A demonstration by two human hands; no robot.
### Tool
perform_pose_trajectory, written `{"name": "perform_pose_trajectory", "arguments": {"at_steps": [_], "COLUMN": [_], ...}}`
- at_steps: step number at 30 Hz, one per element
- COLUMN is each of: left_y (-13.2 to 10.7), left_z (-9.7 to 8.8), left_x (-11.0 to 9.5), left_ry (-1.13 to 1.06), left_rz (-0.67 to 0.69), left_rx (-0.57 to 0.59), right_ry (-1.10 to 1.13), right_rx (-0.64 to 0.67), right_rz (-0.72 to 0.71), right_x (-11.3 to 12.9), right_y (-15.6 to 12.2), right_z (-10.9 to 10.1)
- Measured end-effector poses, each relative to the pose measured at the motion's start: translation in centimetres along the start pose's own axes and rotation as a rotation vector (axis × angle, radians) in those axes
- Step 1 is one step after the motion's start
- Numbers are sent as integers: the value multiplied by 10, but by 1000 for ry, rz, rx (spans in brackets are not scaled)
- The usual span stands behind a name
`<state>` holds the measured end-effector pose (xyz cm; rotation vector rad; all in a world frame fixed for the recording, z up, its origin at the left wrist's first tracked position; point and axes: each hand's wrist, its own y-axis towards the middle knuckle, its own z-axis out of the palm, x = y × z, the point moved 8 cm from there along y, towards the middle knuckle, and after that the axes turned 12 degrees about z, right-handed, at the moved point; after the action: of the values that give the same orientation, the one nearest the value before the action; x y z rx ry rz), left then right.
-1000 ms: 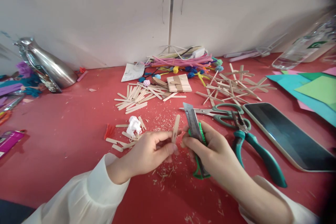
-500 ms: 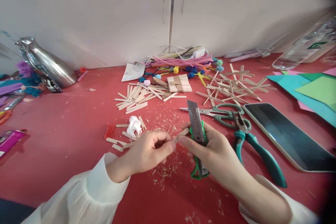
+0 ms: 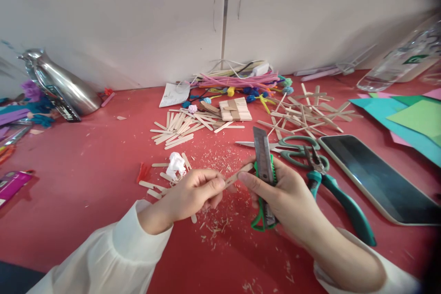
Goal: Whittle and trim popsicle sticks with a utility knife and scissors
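Between my two hands lies a flat wooden craft stick (image 3: 234, 178), tilted up to the right. My left hand (image 3: 196, 193) pinches its lower left end between thumb and fingers. My right hand (image 3: 282, 188) is closed around a green utility knife (image 3: 266, 170), whose wide blade points up and away from me. The right thumb also rests against the craft stick, near its middle. Wood shavings (image 3: 220, 225) are scattered on the red table below and beyond my hands. Some cut sticks (image 3: 151, 188) and a crumpled white tissue (image 3: 176, 165) lie just left of my left hand.
Scissors (image 3: 268, 145), green-handled pliers (image 3: 344, 197) and a phone (image 3: 382, 179) lie to the right. Behind are piles of craft sticks (image 3: 182, 124), a banded stick bundle (image 3: 236, 109) and pipe cleaners (image 3: 237, 80). A metal jug (image 3: 65, 85) stands at the left, coloured paper (image 3: 379, 115) at the right.
My hands have moved slightly apart, showing more of the craft stick. The right hand and knife have shifted a little to the right, the left hand slightly left.
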<state>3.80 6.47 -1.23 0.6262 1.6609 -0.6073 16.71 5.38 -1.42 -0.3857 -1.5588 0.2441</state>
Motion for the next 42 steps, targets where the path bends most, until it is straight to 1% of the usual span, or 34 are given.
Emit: {"name": "perform_pose_trajectory", "arguments": {"at_steps": [2, 4, 6, 9, 11, 13, 16, 19, 24, 31, 33, 35, 38, 40, 42], "left_y": [0, 1, 2, 0, -1, -2, -3, -4, -5, -7, -9, -10, -12, -11, -11], "left_z": [0, -3, -12, -27, -33, -37, -39, -39, -38, -40, -41, -42, -41, -40, -40], "left_x": [0, 0, 1, 5, 7, 7, 3, -3, -6, -15, -20, -26, -31, -31, -32], "left_ry": [-7, 15, 57, 149, 206, 253, 315, 366, 443, 644, 705, 762, 845, 897, 926], "left_rz": [-2, 15, 40, 65, 78, 90, 116, 139, 140, 198, 233, 299, 386, 413, 430], "left_rx": [9, -29, -133, -305, -365, -399, -430, -433, -432, -470, -501, -544, -573, -573, -574], "right_ry": [-25, -71, -102, -117, -174, -262, -355, -385, -422, -427, -422, -410, -365, -318, -270], "right_rx": [-12, -33, -32, 46, 103, 148, 196, 215, 217, 201, 192, 193, 226, 253, 277], "right_rz": [-15, -51, -104, -138, -140, -147, -138, -141, -144, -134, -129, -119, -33, 48, 100], "right_x": [2, 6, 10, 9, 5, 1, -3, -2, 3, 2, 1, 0, -6, -13, -17], "right_y": [-1, -3, -6, -10, -12, -13, -14, -15, -17, -17, -17, -17, -17, -17, -17], "right_z": [0, -1, -1, 5, 11, 17, 23, 26, 26, 25, 24, 24, 26, 27, 29]}}
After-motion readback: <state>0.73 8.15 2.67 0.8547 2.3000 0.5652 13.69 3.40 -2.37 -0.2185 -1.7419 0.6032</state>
